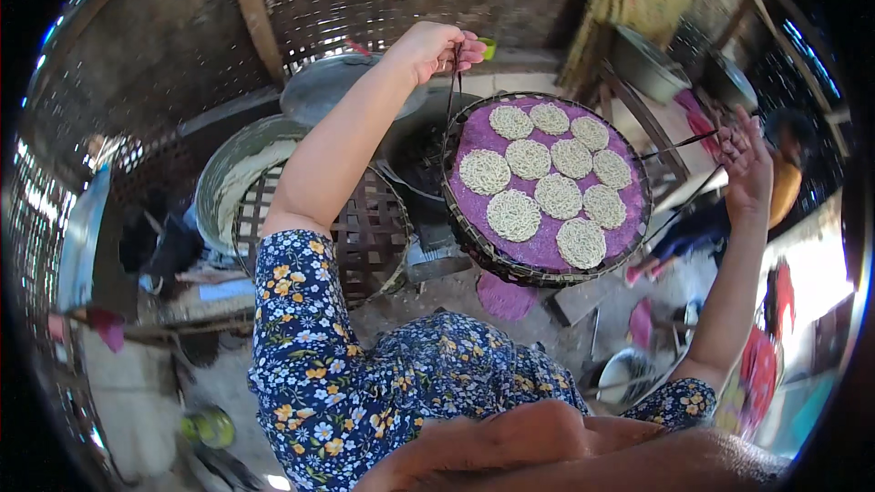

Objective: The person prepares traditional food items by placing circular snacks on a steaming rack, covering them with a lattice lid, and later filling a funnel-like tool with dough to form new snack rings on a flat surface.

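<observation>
A round woven bamboo basket [547, 184] hangs at centre right, its top covered with a purple cloth or sheet [472, 208]. Several flat round noodle cakes [558, 195] lie spread over it, apart or nearly touching. My left hand [448, 51], raised beyond the basket's far left edge, grips dark cord loops [451, 92] that run down to the rim. Out to the right, my right hand [745, 157] has its fingers curled on another dark cord [687, 141] tied to the basket's right side; some of its fingers are extended. The basket's underside is hidden.
On the left, a large metal basin [208, 198] with pale contents sits partly under an openwork woven tray [362, 232]. Behind my left arm are a metal lid [314, 92] and a dark pot [424, 143]. Another person [786, 178] is at the right, near a wooden table frame [646, 119].
</observation>
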Available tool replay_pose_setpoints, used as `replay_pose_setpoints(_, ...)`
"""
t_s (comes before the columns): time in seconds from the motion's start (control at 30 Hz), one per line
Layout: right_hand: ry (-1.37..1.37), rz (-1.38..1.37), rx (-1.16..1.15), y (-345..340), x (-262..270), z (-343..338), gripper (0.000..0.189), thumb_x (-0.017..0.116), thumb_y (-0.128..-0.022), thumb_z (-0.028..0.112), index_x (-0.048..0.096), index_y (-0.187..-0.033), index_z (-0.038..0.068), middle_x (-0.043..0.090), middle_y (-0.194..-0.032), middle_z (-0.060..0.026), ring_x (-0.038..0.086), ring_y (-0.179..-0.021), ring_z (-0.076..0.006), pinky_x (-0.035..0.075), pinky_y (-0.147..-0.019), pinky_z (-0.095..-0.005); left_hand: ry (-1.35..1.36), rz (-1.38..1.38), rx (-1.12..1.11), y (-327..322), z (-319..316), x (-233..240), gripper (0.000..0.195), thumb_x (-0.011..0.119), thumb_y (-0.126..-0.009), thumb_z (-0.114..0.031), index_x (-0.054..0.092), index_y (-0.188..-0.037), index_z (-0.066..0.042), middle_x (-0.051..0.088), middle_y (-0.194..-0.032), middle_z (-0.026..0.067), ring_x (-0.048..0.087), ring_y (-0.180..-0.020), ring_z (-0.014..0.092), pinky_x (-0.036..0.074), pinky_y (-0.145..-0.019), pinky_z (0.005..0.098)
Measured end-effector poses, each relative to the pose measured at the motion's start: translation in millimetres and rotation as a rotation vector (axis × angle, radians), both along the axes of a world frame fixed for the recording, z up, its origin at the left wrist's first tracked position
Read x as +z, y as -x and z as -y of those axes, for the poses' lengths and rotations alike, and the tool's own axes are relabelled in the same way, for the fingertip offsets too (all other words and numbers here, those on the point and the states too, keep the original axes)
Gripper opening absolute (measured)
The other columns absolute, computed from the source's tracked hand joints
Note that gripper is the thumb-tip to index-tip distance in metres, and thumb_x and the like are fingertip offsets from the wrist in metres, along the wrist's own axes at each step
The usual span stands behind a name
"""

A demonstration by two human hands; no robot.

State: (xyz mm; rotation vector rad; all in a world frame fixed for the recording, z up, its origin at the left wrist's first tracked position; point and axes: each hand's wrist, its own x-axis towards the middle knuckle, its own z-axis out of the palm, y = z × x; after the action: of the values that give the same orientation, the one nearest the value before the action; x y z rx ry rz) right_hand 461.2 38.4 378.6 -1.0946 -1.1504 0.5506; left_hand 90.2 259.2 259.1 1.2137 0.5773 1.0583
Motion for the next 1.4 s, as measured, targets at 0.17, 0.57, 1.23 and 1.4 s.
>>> replay_pose_setpoints(0.17,0.0,0.029,-0.09,5.7,5.9,7.3,0.045,0.051,-0.084,0.039,0.047,-0.118,0.01,0.056,-0.073,-0.0027,0.05,-0.057,-0.0062,0.04,-0.049,-0.0181,-0.028,0.097,-0.037,0.8,1.3,-3.5,0.026,0.039,-0.08,-0.005,0.047,-0.101,0.007,0.059,-0.096,0.0179,0.061,-0.076,0.021,0.05,-0.065,0.0303)
replay_pose_setpoints(0.57,0.085,-0.039,-0.147,-5.5,-2.9,-27.7,0.052,0.056,-0.079,0.044,0.045,-0.12,0.015,0.053,-0.077,-0.0042,0.046,-0.059,-0.0073,0.036,-0.048,-0.0207,0.095,0.069,-0.048,-25.7,-16.5,-49.0,0.024,0.04,-0.082,-0.007,0.047,-0.102,0.004,0.06,-0.093,0.0143,0.061,-0.075,0.02,0.049,-0.064,0.0305)
replay_pose_setpoints(1.23,0.245,0.042,-0.066,0.6,2.9,-43.1,0.053,0.053,-0.08,0.045,0.045,-0.12,0.011,0.054,-0.073,-0.0051,0.045,-0.059,-0.0079,0.036,-0.051,-0.0217,0.248,0.081,-0.014,-25.2,1.0,-67.9,0.024,0.04,-0.085,-0.01,0.047,-0.103,0.004,0.059,-0.098,0.0153,0.06,-0.082,0.023,0.049,-0.066,0.0328)
replay_pose_setpoints(1.4,0.284,0.099,0.024,13.5,7.9,-69.3,0.054,0.053,-0.08,0.045,0.044,-0.12,0.008,0.054,-0.074,-0.0053,0.046,-0.059,-0.0082,0.037,-0.054,-0.0218,0.322,0.116,0.031,-14.0,-4.7,-82.5,0.025,0.038,-0.086,-0.012,0.045,-0.104,0.003,0.058,-0.1,0.015,0.059,-0.087,0.025,0.048,-0.071,0.0337)
